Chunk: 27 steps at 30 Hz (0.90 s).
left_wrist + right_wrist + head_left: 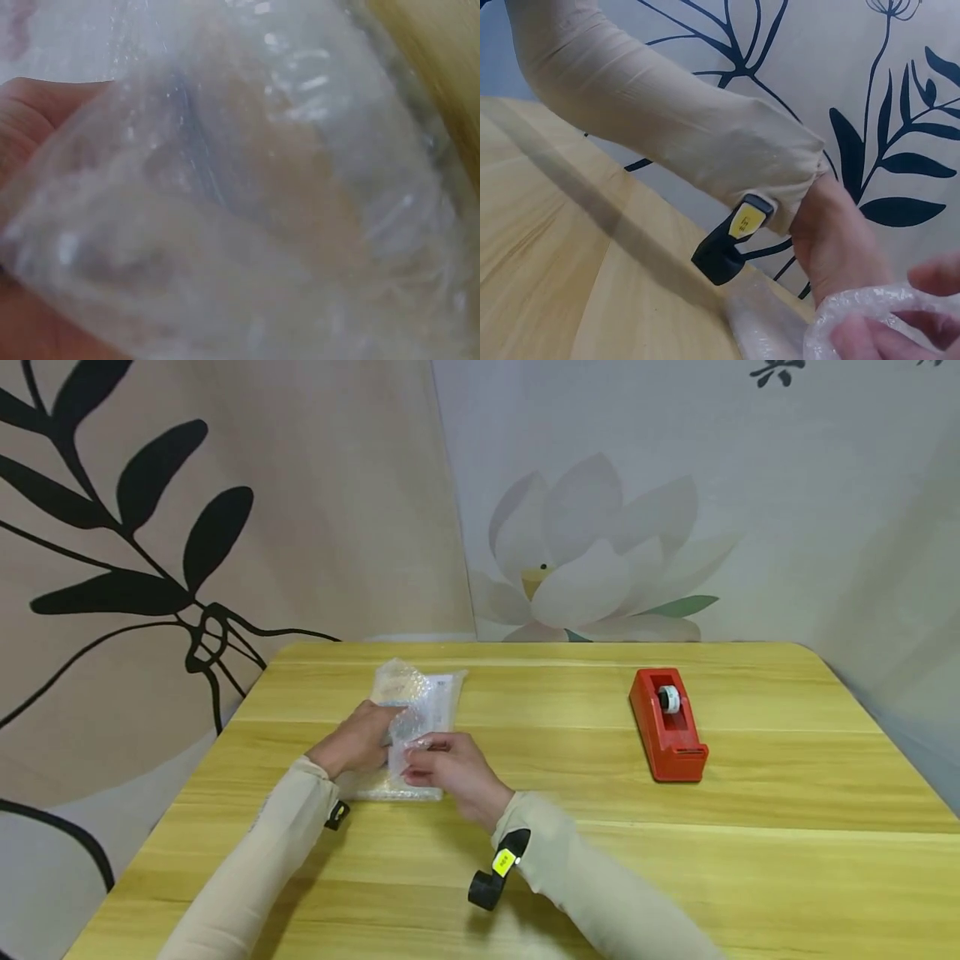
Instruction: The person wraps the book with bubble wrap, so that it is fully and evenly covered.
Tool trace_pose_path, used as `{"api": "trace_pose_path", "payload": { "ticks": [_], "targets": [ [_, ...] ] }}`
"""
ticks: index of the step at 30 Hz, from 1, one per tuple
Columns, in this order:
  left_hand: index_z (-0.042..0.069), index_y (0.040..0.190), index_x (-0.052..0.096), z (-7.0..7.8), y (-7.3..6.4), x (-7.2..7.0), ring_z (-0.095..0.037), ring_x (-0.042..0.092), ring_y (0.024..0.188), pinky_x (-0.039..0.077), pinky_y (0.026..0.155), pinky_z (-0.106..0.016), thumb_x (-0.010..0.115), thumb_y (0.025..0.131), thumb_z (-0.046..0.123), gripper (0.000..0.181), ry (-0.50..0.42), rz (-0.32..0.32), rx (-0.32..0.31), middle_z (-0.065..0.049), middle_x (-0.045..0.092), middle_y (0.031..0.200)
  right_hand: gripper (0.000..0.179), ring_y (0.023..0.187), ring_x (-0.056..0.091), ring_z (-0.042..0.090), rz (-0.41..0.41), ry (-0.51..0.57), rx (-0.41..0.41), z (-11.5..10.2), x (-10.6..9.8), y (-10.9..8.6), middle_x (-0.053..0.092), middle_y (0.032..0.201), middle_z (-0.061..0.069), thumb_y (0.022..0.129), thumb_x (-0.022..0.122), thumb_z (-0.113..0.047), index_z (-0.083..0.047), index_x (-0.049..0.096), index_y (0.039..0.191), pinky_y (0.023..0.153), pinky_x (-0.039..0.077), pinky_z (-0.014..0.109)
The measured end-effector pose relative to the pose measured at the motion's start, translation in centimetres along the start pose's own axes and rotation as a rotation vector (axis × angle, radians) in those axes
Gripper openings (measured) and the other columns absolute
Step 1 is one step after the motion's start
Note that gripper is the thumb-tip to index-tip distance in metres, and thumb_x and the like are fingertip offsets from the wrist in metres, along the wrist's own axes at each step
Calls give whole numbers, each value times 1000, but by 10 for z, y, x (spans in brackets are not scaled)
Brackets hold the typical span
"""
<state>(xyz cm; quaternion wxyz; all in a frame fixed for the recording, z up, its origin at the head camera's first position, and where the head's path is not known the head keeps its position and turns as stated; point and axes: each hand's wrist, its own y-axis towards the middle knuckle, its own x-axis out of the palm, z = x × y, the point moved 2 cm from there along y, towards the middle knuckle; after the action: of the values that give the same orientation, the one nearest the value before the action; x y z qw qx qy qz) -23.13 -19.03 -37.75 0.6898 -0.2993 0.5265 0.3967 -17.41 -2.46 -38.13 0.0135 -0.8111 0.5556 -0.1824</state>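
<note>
Leftmost, behind the bubble wrap (pixel 396 678), hangs a pale backdrop with a dark leaf print (pixel 157 475). A beige left sleeve (pixel 258 864) extends toward the wrap from its near left side. The left hand (pixel 360 739) is positioned at the left part of the wrap; film covers its fingertips, so whether it grips cannot be told. The bubble wrap itself lies on the wooden table (pixel 570 802), partly lifted between both hands. A pale printed sheet (pixel 444 692) shows at its far right part. The right hand (pixel 461 774) pinches the film between thumb and fingers at the near right of the wrap. A wrist-mounted camera (pixel 489 883) sits to the near right of the wrap. A red tape dispenser (pixel 663 743), fitted with a tape roll (pixel 671 699), stands well apart to the right of the wrap.
</note>
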Motion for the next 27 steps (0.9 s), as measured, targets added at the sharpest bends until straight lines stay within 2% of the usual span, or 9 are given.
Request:
{"api": "trace_pose_path", "payload": {
  "ticks": [4,7,11,13,15,18,20,24,27],
  "targets": [
    [10,123,69,-4,1,-1,-25,66,98,50,99,-49,75,76,-5,49,-45,2,-5,-10,75,115,15,74,65,10,14,-26,4,5,1,5,66,88,4,92,64,-1,10,66,102,79,61,26],
    [10,121,70,-7,0,-2,-17,63,87,54,89,-43,72,75,-10,50,-80,1,15,-7,76,106,15,71,65,10,17,-62,-1,8,2,7,67,87,4,91,65,-2,10,67,100,77,61,26],
    [9,114,71,-9,-2,-4,-15,60,80,52,80,-38,63,83,-12,39,-121,3,78,-5,75,95,13,70,64,10,16,-90,-10,9,5,8,66,84,3,90,67,-1,10,67,97,77,61,27],
    [5,120,69,-10,-2,-6,-21,61,86,52,84,-42,56,89,-10,37,-126,-9,78,-10,74,101,13,72,67,13,15,-96,-11,10,7,9,69,87,7,90,67,0,11,67,97,79,62,30],
    [2,127,65,-11,-2,-7,-31,66,100,52,93,-49,48,96,-7,37,-155,-26,55,-17,73,113,13,77,72,20,16,-103,1,11,8,10,72,93,14,90,67,-1,10,67,97,81,62,33],
    [2,138,57,-12,0,-9,-42,60,123,45,106,-58,44,104,7,37,-193,-72,-13,-23,64,133,15,88,76,32,17,-120,22,11,9,10,74,101,23,91,68,-3,9,67,101,83,62,36],
    [4,141,54,-12,2,-10,-44,52,134,41,111,-60,44,106,16,38,-240,-112,-46,-23,59,141,17,94,76,35,13,-132,33,10,10,11,74,103,23,92,68,-4,8,69,104,83,62,36],
    [5,146,49,-15,2,-14,-45,46,139,37,113,-63,54,103,26,48,-282,-206,-74,-23,54,147,21,98,75,34,-15,-158,45,7,10,10,74,106,21,91,68,-3,7,70,109,85,61,35],
    [8,147,49,-20,2,-20,-45,41,143,33,115,-65,68,94,21,58,-310,-275,-94,-23,50,151,21,100,74,32,-50,-182,58,6,9,11,73,108,20,91,66,-3,7,70,110,88,61,34]
  ]
}}
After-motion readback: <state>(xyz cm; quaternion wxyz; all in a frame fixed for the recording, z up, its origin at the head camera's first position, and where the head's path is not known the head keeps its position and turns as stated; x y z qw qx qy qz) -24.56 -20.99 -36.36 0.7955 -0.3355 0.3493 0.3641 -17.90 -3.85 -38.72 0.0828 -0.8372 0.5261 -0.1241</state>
